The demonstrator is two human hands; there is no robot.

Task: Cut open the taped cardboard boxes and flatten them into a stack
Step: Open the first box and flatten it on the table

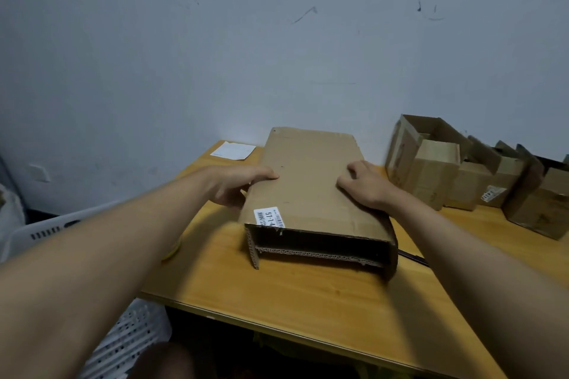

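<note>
We press the half-collapsed cardboard box [311, 191] at mid-table: left hand [237, 184] grips its left edge, right hand [366, 186] bears down, knuckles bent. Best lean evenly until the open end closes.

Left hand [237, 184] fingers hidden under box [311, 181]; label [269, 218] text cut.

We face a scuffed pale blue-grey wall [215, 55] behind a wooden table [308, 295]. White perforated plastic baskets [129, 338] sit beside the table's left edge, under dim, even light.
</note>
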